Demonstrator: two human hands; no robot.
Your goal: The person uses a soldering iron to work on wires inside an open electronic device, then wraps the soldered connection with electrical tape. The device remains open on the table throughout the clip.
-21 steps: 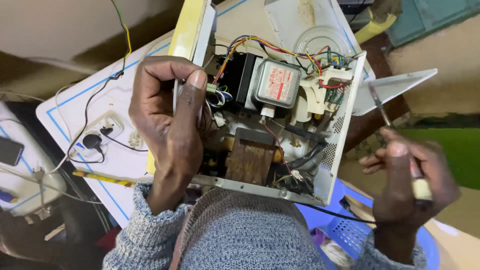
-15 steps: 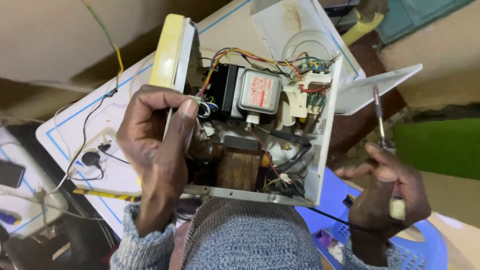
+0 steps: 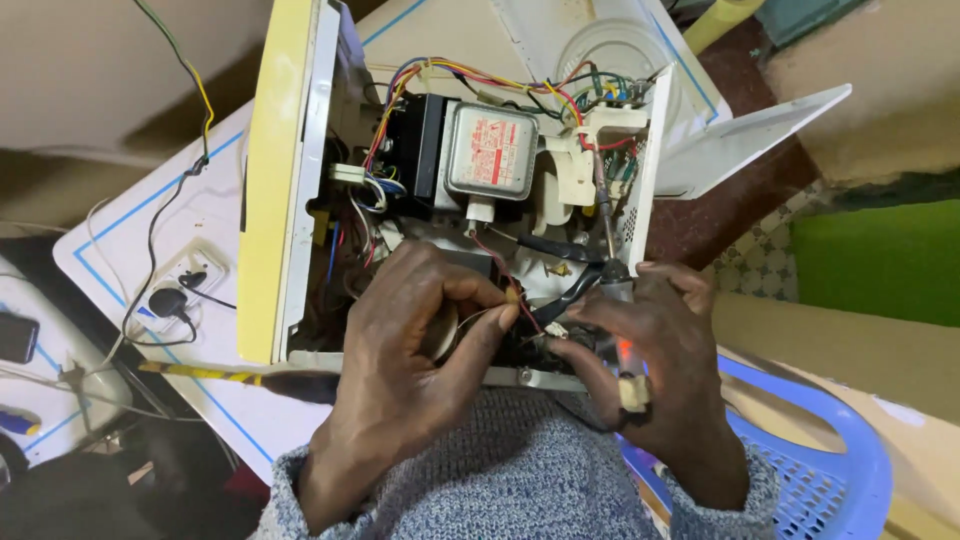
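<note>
Inside the opened microwave oven (image 3: 450, 200), below its magnetron (image 3: 490, 150), the left hand (image 3: 420, 340) pinches a thin wire (image 3: 500, 290); the right hand (image 3: 650, 350) grips a screwdriver (image 3: 610, 250), mid-wiring work needing steady placement.

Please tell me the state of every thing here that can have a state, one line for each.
Microwave oven: outer cover off, inner parts and wiring exposed.
Left hand: fingers pinching thin wires inside the oven.
Right hand: closed around a screwdriver.
Screwdriver: held, shaft pointing up into the oven.
Black plug: pushed into the white socket strip.
Yellow-striped tool: lying unused on the table.
</note>
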